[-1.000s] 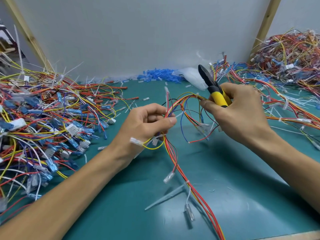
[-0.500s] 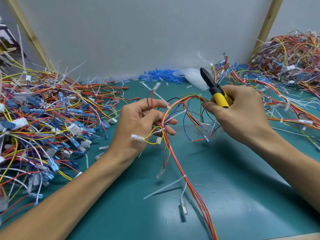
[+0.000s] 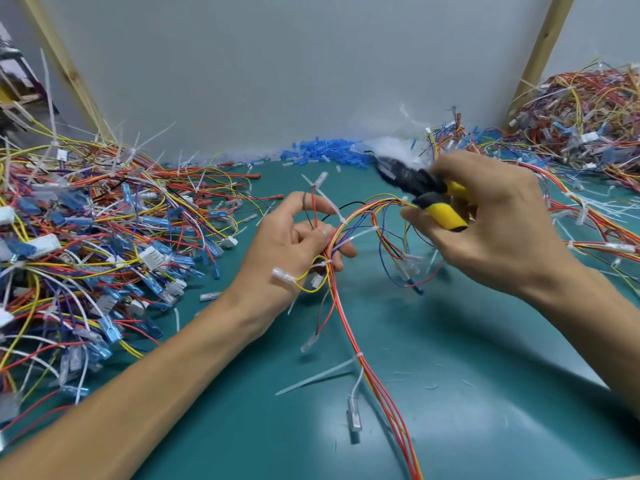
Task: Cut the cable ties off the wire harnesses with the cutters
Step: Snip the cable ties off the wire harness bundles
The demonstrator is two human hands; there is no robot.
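Though blurred, right hand (image 3: 502,230) in grip round cutters (image 3: 443,213); left hand (image 3: 284,247) palm-up, grip round wire harness (image 3: 376,393).

Grey wall (image 3: 277,64) — green tabletop (image 3: 485,393), wooden struts (image 3: 540,53)

Bench (image 3: 467,358) is presenting a smooth teal mat that is throwing back a soft sheen. Wire harness (image 3: 384,410) is showing glossy plastic insulation in red, yellow and blue. Cable tie (image 3: 313,377) is appearing as smooth, translucent whitish plastic. Cutters (image 3: 424,192) are showing a dark head, too blurred for judging finish; handle covers (image 3: 445,216) are looking like matt yellow plastic or rubber. Posts (image 3: 542,46) are showing bare pale wood. Back panel (image 3: 294,64) is reading as matt grey. Connector (image 3: 152,256) is looking like white plastic.
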